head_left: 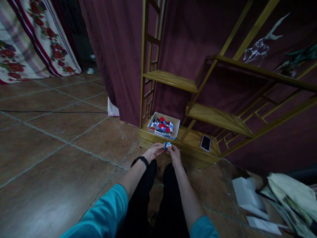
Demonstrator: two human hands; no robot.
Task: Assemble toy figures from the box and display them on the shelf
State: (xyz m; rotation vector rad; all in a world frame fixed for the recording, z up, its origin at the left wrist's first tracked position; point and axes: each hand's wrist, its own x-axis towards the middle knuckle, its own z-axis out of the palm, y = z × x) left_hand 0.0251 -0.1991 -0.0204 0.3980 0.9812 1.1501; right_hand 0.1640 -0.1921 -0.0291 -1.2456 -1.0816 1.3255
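Observation:
Both my hands meet in front of the lowest board of a wooden shelf (190, 140). My left hand (155, 151) and my right hand (174, 152) together pinch a small blue and white piece (167, 145) between their fingertips. Just behind them, on the bottom board, stands an open cardboard box (163, 129) filled with several small red, blue and white pieces. My left wrist bears a black band (141, 160). My legs in black trousers lie under my forearms.
A phone (205, 143) lies flat on the bottom board to the right of the box. Dark red curtains hang behind the shelf. Papers and bags (272, 201) lie on the tiled floor at the right. A black cable (49, 111) crosses the floor at the left.

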